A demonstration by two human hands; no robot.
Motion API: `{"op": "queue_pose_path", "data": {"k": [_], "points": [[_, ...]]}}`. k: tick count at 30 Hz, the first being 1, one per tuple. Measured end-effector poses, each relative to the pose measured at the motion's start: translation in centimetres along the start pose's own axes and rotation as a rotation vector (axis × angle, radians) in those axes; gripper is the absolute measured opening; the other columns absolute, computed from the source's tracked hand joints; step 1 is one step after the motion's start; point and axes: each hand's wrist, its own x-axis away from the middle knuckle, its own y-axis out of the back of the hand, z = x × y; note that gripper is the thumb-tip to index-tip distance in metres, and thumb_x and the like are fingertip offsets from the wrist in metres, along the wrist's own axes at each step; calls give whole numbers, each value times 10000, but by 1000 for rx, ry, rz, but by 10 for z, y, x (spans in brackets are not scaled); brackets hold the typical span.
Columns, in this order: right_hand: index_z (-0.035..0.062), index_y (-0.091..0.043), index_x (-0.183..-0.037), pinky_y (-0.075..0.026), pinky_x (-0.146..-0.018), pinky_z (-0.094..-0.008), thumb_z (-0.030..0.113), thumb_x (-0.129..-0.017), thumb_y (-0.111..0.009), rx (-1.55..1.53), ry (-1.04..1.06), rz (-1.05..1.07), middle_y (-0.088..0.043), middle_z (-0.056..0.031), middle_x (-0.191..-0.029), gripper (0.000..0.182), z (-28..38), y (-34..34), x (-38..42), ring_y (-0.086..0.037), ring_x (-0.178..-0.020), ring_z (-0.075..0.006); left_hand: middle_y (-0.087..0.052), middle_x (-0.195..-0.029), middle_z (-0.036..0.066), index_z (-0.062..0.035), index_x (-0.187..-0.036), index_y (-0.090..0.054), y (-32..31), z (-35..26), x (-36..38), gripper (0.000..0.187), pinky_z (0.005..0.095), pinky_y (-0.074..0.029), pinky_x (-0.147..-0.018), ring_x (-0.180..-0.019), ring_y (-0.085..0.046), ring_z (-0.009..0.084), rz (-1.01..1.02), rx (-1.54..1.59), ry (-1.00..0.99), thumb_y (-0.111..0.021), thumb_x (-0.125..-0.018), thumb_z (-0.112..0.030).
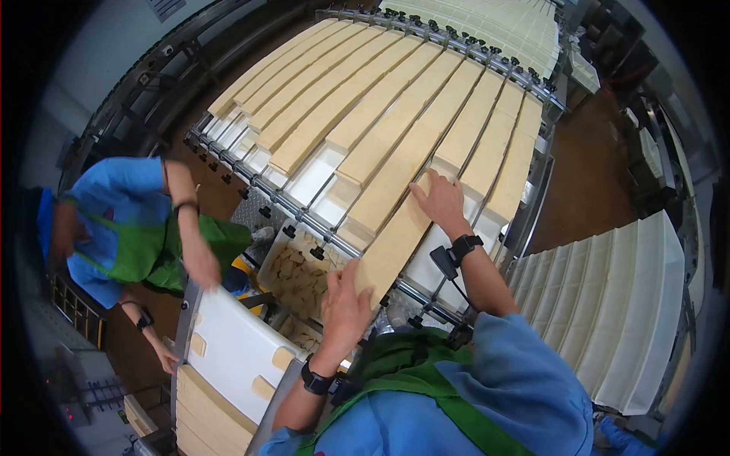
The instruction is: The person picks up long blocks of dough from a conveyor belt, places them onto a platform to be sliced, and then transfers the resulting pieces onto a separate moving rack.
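Observation:
A long pale-yellow block (399,247), which looks like cheese, juts past the near rail of a slatted white rack. My left hand (347,305) grips its near end, with the fingers on the left side and the thumb at the end. Farther up, my right hand (441,201) is closed over the block's right side, its fingers curled on the top edge. Several similar blocks (380,114) lie side by side in the rack's lanes, beyond and beside my hands. The undersides of the block and my fingers are hidden.
Below the rack rail (304,213) stands a bin of pale offcuts (296,277). A co-worker (129,228) in a green apron is at a white work surface (232,327) on the left, with more blocks (205,414) below it. Ribbed white trays (601,304) stand at right.

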Motion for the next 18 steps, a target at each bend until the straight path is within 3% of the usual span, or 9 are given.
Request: {"op": "queue_pose_path", "data": {"k": [2, 4, 7, 10, 14, 16, 18], "points": [[0, -656, -1237, -435, -1057, -554, 586, -928, -623, 0, 0, -18, -737, -234, -1048, 663, -2, 0, -4, -705, -1015, -392, -514, -1261, 214, -92, -1494, -457, 0, 0, -1, 609, 519, -462, -995, -1131, -581, 449, -8, -2, -11, -678, -928, -139], [6, -687, -1160, -520, -912, -533, 585, -903, -649, -35, -33, 92, -752, -217, -963, 635, -3, 4, -9, -724, -910, -405, -522, -1251, 214, -88, -1489, -467, 1, 0, 0, 599, 515, -463, -997, -1141, -585, 436, -18, -8, -23, -676, -930, -140], [12, -699, -1117, -539, -807, -520, 582, -875, -674, -3, -40, 109, -755, -200, -899, 619, -1, 6, -14, -727, -841, -416, -525, -1255, 215, -84, -1483, -475, 4, -5, 0, 588, 506, -461, -1007, -1157, -583, 430, 9, -22, -11, -670, -931, -137], [13, -697, -1131, -540, -800, -515, 586, -864, -678, 46, -19, 85, -755, -207, -904, 632, 2, 5, -12, -729, -852, -413, -526, -1262, 221, -80, -1481, -478, 6, -8, 0, 581, 509, -457, -1014, -1165, -579, 437, 26, -6, 7, -663, -933, -134], [14, -695, -1136, -511, -895, -520, 560, -857, -695, -17, -86, 126, -746, -209, -976, 613, 5, 12, -8, -720, -929, -396, -538, -1269, 220, -103, -1469, -484, 4, -3, -1, 568, 504, -490, -1000, -1168, -601, 442, 2, -30, -59, -675, -936, -138], [22, -694, -1162, -425, -1029, -533, 497, -856, -725, 22, 36, -192, -715, -201, -1078, 566, 6, 9, -1, -671, -1090, -360, -545, -1256, 222, -104, -1472, -475, 2, -3, -3, 569, 497, -498, -980, -1148, -612, 435, -5, -44, -70, -677, -943, -157], [27, -692, -1175, -380, -1065, -544, 456, -863, -733, 41, 13, -227, -695, -196, -1117, 532, 7, 10, -1, -632, -1151, -345, -539, -1268, 224, -87, -1482, -464, -2, -9, -11, 577, 497, -482, -992, -1163, -591, 440, 41, -8, -45, -666, -946, -154]]}}
